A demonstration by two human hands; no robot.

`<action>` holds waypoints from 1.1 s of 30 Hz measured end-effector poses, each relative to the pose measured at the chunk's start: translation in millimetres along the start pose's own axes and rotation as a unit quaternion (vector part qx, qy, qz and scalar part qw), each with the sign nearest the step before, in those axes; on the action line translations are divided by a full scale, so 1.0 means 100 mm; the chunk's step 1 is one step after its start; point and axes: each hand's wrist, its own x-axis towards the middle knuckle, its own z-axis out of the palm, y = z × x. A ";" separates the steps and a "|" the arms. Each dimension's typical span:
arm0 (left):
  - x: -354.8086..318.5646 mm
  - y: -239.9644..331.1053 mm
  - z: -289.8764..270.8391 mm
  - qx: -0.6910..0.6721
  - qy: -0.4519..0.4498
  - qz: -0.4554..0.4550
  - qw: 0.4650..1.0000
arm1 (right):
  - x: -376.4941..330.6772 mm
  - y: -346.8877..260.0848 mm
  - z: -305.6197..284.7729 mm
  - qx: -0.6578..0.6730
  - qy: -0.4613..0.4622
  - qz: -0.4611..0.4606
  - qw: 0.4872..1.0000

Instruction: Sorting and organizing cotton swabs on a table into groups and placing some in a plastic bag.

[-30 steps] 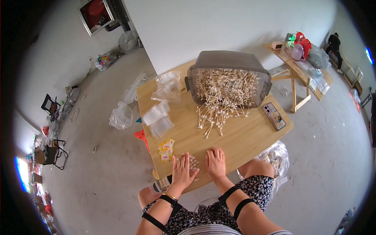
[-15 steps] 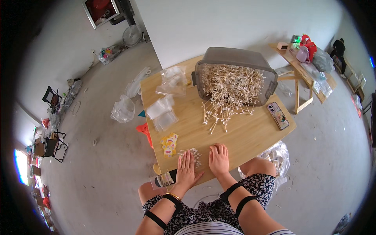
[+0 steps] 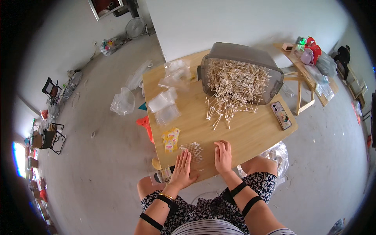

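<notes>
A loose row of cotton swabs (image 3: pixel 196 152) lies on the table between my hands. Flat and with fingers stretched, my left hand (image 3: pixel 181 171) rests at the row's left side, touching or covering its edge. Partly under that hand, at the table's front left edge, is a clear packet with a dark patch (image 3: pixel 162 176), which appears to hold swabs. My right hand (image 3: pixel 223 158) lies on the bare wood right of the row, fingers slightly bent and thumb apart, holding nothing. Beyond, a grey plastic bin (image 3: pixel 244 53) on its side spills a heap of cotton swabs (image 3: pixel 237 84).
Yellow-and-white printed slips (image 3: pixel 171 140) lie left of the row. Behind them are clear plastic bags (image 3: pixel 167 107) on the wooden table (image 3: pixel 196 127). A phone (image 3: pixel 281 116) sits at the right edge. A red bag (image 3: pixel 145 127) hangs at the left edge.
My left hand has shifted left off the swabs, so more of the row shows. The right hand has drawn slightly right, away from them. The whole view has tilted a little.
</notes>
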 end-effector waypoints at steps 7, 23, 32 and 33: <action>0.34 -0.07 -0.10 -0.008 -0.023 -0.030 0.999 | 0.00 -0.05 -0.04 0.000 -0.013 -0.027 1.000; 0.26 0.08 0.41 -0.336 0.194 -0.122 0.913 | -0.07 -0.24 0.56 0.129 -0.139 -0.046 0.981; 0.33 -0.03 0.26 -0.367 0.239 -0.105 0.893 | 0.09 -0.18 0.51 0.124 -0.127 -0.052 0.983; 0.36 -0.06 0.24 -0.385 0.233 -0.114 0.886 | 0.14 -0.17 0.50 0.132 -0.129 -0.046 0.982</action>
